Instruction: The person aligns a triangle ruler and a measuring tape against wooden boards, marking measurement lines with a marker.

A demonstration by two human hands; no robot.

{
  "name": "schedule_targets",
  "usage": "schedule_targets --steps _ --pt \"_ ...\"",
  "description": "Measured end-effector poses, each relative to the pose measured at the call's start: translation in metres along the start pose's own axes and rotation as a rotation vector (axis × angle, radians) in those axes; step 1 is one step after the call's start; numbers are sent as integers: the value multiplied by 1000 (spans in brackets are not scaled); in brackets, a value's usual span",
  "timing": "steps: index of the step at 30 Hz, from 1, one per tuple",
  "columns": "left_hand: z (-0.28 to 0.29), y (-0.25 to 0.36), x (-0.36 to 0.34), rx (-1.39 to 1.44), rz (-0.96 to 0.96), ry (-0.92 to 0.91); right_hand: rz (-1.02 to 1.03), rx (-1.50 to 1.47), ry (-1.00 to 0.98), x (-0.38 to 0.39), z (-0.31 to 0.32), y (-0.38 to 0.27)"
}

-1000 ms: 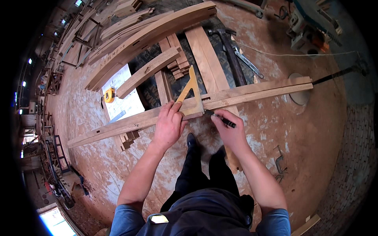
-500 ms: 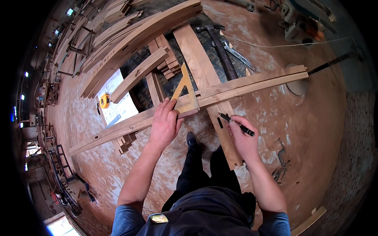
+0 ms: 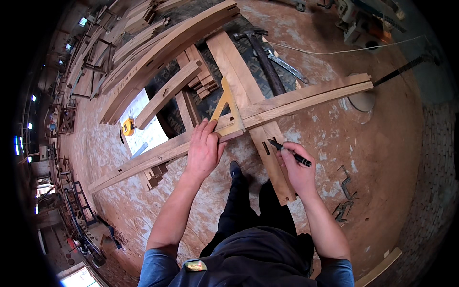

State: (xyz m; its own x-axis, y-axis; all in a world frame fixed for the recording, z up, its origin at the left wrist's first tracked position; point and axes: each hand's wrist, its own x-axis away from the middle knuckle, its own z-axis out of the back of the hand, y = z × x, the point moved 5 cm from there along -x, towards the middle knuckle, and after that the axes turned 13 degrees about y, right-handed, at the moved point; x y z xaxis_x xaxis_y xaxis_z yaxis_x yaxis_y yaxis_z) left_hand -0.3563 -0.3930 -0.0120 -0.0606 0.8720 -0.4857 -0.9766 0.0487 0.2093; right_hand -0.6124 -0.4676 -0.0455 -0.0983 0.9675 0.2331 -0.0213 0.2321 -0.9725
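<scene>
A long, grooved wooden rail [image 3: 306, 103] lies slantwise across a wide board [image 3: 274, 170] that has narrow slots cut near its close end. Against the rail's near side rests a yellow triangular square [image 3: 231, 101], its blade flat over the wood. My left hand [image 3: 204, 150] grips the square's stock, fingers on top and thumb along the near edge. In my right hand [image 3: 297, 167] is a black pen [image 3: 299, 158], pinched between thumb and fingers. The pen's tip is just over the board, close by the slots; whether it touches is too small to tell.
Beyond the rail lie a claw hammer [image 3: 267, 64] and a shiny metal tool [image 3: 289, 69]. A yellow tape measure [image 3: 128, 126] sits by a paper sheet [image 3: 152, 135] at left. Curved beams [image 3: 167, 51] are stacked behind. Clamps [image 3: 346, 184] lie on the floor at right.
The square and my left hand have slid a little to the right along the rail. The pen tip has shifted slightly right beside the slots. The whole view has turned slightly.
</scene>
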Motion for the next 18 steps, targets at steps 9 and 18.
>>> schedule_targets --steps 9,18 --pt "0 0 1 -8 7 -11 -35 -3 -18 -2 -5 -3" --pt "1 -1 0 5 4 -16 -18 -95 -110 -17 -45 -17"
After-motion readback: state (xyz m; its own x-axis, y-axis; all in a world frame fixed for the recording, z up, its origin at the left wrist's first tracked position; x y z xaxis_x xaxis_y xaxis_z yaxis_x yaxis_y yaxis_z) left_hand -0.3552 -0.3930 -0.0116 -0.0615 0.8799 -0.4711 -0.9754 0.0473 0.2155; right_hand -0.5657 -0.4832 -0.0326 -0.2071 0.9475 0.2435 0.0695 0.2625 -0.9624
